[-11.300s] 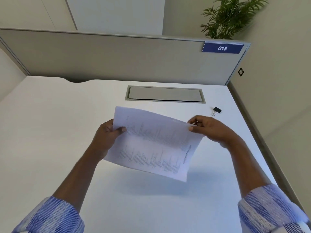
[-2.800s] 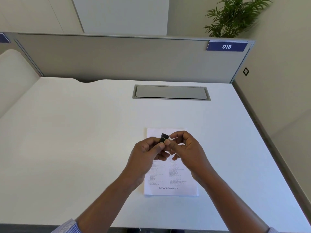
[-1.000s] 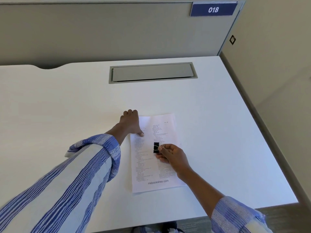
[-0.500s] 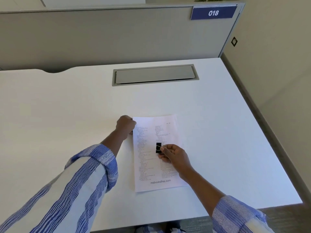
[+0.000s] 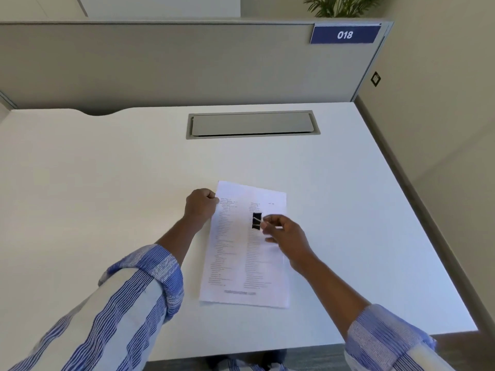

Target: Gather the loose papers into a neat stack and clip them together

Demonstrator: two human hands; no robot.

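Pinching the black binder clip (image 5: 256,220) by its wire handles, the right hand (image 5: 286,236) holds it over the papers (image 5: 241,263) lying on the desk (image 5: 107,183). The left hand (image 5: 201,206) curls at their top-left edge with its fingertips hidden; perhaps it is gripping them, I cannot tell.

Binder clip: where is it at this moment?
In the head view, the black binder clip is pinched in the right hand over the upper middle of the stack of papers on the white desk.
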